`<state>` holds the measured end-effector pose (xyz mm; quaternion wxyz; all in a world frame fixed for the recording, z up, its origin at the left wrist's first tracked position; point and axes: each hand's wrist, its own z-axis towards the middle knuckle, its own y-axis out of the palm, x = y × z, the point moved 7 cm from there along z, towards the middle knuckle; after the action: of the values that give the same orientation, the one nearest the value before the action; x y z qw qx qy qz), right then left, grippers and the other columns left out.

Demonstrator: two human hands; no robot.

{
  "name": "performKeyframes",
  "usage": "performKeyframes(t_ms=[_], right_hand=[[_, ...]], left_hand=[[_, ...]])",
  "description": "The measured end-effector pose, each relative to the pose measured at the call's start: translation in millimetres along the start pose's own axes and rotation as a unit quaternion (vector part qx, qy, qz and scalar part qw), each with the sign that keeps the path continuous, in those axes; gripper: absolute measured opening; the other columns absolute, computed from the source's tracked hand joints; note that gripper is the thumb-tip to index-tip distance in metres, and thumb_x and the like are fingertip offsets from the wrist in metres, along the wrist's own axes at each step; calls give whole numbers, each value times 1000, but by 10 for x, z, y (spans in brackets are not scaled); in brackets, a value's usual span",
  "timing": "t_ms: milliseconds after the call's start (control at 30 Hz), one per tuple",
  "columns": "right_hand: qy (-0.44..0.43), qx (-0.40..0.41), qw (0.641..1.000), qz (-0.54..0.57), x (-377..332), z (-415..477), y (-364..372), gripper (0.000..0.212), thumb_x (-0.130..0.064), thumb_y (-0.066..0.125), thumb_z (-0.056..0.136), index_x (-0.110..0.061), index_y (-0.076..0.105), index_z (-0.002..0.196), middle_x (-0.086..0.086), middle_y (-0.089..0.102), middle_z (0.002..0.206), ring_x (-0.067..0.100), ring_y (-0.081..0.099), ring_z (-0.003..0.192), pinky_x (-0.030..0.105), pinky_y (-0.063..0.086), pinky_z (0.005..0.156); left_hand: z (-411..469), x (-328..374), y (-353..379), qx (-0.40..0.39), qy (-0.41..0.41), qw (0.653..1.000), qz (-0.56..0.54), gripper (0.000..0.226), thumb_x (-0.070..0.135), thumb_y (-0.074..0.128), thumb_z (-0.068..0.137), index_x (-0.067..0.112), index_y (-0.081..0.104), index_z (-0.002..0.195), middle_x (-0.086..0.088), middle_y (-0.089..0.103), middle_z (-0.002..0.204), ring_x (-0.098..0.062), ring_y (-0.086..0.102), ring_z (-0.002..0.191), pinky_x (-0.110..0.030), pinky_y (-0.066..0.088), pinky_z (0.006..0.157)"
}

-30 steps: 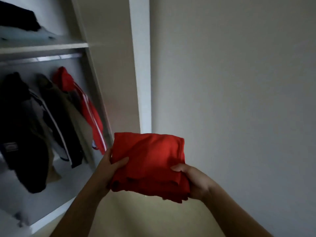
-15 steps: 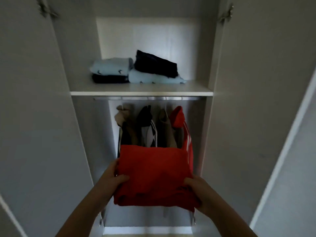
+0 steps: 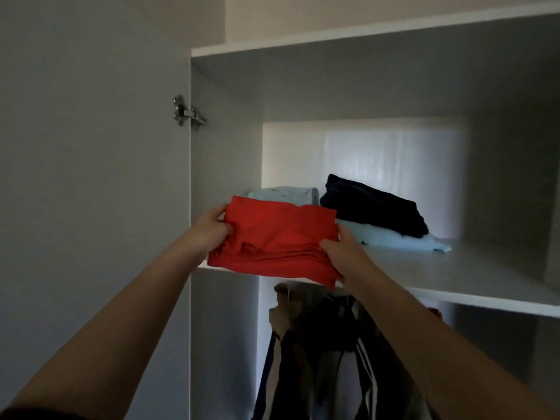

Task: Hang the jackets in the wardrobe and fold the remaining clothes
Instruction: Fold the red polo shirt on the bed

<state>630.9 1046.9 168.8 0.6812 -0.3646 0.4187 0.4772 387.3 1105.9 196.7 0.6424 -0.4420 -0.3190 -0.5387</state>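
A folded red garment point(image 3: 278, 237) is held at the front left of the wardrobe shelf point(image 3: 454, 274), its lower edge over the shelf's front edge. My left hand point(image 3: 210, 230) grips its left side and my right hand point(image 3: 341, 253) grips its right side. Behind it lies a folded light-blue garment point(image 3: 285, 194). To the right a dark navy folded garment point(image 3: 372, 206) sits on another light-blue one point(image 3: 400, 239). Several jackets point(image 3: 327, 353) hang below the shelf, partly hidden by my right arm.
The open wardrobe door point(image 3: 91, 177) stands at the left with a metal hinge point(image 3: 186, 113). The wardrobe's top panel point(image 3: 363, 28) runs above the shelf. The shelf's right half shows bare board.
The view turned from the wall to the wardrobe. Both hands raised the red garment from in front of the hanging jackets up to the shelf's front edge.
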Motion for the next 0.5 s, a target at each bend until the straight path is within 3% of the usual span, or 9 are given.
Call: performKeyframes(t_ms=[33,100,167,200,267,300,333,433,500], right_hand=[[-13,9,1000,1,-6,283,79,60,-3,46,92,-21,31,147,4,56,122,23,60,103,36,53,87],[-22,20,999,-17,77,783,231,68,-1,47,91,-25,23,150,1,52,124,23,59,103,33,52,85],[-2,13,995,-99,319,1198,399,67,-3,49,90,-24,25,149,8,48,136,28,56,113,36,49,94],[14,-12,980,-199,475,1349,498,62,-8,49,89,-24,30,146,11,44,140,30,52,118,38,46,99],[21,-58,893,-445,733,1615,640,51,-19,46,91,-23,39,141,12,31,147,31,37,131,45,37,108],[-4,-62,857,-512,750,1718,697,47,-23,43,93,-22,41,140,9,25,151,31,28,137,47,31,111],[-39,-66,845,-529,701,1809,777,45,-26,40,95,-19,43,139,7,26,151,29,25,139,46,28,112],[-86,-118,886,-440,496,2059,1075,39,-19,36,99,4,55,124,20,52,130,35,47,123,36,39,98],[-56,-170,889,-421,525,2189,1267,41,-18,33,102,8,52,126,24,52,131,36,48,121,34,37,98]], left_hand=[[319,-11,-1,17,23,999,20,61,-15,39,83,17,49,134,-17,63,93,-26,56,70,-31,44,66],[900,-118,22,48,72,993,82,58,-16,39,85,5,43,139,-21,59,120,-33,60,101,-32,45,86],[1394,-444,170,-2,67,969,236,53,-4,45,91,3,36,143,-19,44,143,-32,45,129,-31,31,108],[1552,-654,258,-46,46,932,356,52,7,46,95,6,33,145,-18,38,147,-31,39,134,-33,27,112],[1830,-979,292,-91,2,852,516,50,26,45,97,12,37,144,-15,41,146,-30,43,131,-38,34,109],[1941,-1011,291,-86,9,850,519,46,31,45,95,16,43,138,-14,48,140,-30,49,124,-39,40,105],[2061,-973,291,-70,34,867,492,40,30,45,93,17,51,131,-14,54,134,-30,54,117,-38,44,99],[2373,-832,277,-23,78,916,392,37,15,45,90,14,60,124,-16,58,129,-32,56,112,-34,45,92],[2435,-875,372,-64,100,919,375,39,12,43,95,13,55,132,-15,51,139,-29,50,124,-31,38,99]])
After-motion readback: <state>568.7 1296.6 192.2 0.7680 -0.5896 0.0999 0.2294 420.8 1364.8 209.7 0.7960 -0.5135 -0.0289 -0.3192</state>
